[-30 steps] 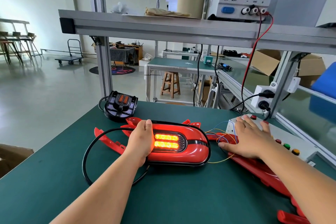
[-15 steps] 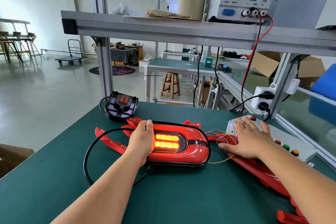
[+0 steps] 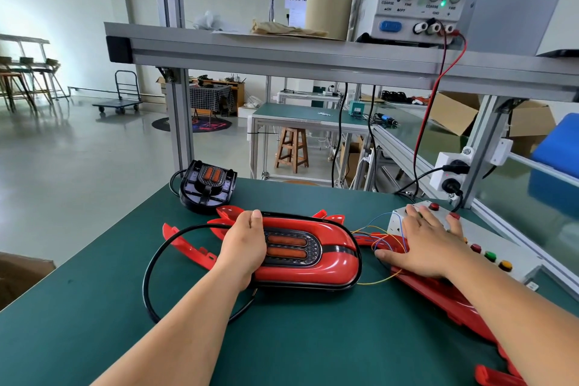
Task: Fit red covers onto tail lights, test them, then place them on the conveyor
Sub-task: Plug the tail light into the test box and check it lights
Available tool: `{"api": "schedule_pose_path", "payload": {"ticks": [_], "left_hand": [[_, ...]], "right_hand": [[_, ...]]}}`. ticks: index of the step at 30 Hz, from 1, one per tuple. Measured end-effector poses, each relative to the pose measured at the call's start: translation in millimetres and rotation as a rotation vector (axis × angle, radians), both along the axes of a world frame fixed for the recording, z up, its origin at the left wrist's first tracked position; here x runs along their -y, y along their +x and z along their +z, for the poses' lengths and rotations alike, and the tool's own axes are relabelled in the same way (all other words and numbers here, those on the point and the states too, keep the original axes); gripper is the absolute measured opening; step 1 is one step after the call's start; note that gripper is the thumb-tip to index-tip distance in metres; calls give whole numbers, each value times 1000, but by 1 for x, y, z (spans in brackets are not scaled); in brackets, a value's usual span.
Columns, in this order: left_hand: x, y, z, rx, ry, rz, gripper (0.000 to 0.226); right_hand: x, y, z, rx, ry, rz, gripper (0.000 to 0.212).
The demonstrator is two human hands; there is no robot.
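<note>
While your left hand [image 3: 242,249] grips the red-covered tail light [image 3: 326,263], unlit on the table [image 3: 282,341], your right hand [image 3: 423,247] lies flat on the control box [image 3: 495,240], perhaps pressing a button.

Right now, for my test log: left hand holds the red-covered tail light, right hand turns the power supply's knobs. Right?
No. The head view shows the right hand on the button box on the table, not the knobs of the power supply. The left hand does hold the red-covered tail light.
</note>
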State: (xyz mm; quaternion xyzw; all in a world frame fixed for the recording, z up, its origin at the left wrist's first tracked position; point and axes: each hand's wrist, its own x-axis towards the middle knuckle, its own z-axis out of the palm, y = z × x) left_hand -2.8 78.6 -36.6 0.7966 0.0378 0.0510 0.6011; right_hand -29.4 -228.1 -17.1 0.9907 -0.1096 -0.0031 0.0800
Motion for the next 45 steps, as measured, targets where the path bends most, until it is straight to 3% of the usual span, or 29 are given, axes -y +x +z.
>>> {"api": "schedule_pose_path", "payload": {"ticks": [10, 15, 17, 20, 24, 27, 30, 35, 40, 45], "left_hand": [[0, -2, 3, -5, -16, -18, 38], [2, -8, 9, 47, 3, -23, 35], [4, -12, 12, 77, 35, -41, 32], [8, -16, 17, 96, 99, -74, 32], [11, -21, 24, 3, 114, -147, 36], [10, -22, 25, -80, 157, -210, 40], [5, -22, 30, -116, 247, -260, 29], [-6, -25, 43, -262, 147, -415, 34], [-12, -28, 48, -326, 82, -485, 34], [-13, -24, 48, -274, 239, -422, 24]], "right_hand": [[-9, -6, 10, 51, 101, 43, 104], [-20, -4, 23, 229, 187, 74, 102], [-23, -4, 23, 201, 240, 154, 94], [-26, -6, 20, 90, 163, 221, 73], [-30, -10, 16, 118, -34, 298, 60], [-38, -9, 16, 126, -73, 352, 55], [-48, -5, 18, 111, -65, 384, 45], [-58, 6, 13, 86, -82, 402, 29], [-62, 13, 7, 171, -27, 354, 28], [-61, 12, 6, 300, 118, 313, 22]]}}
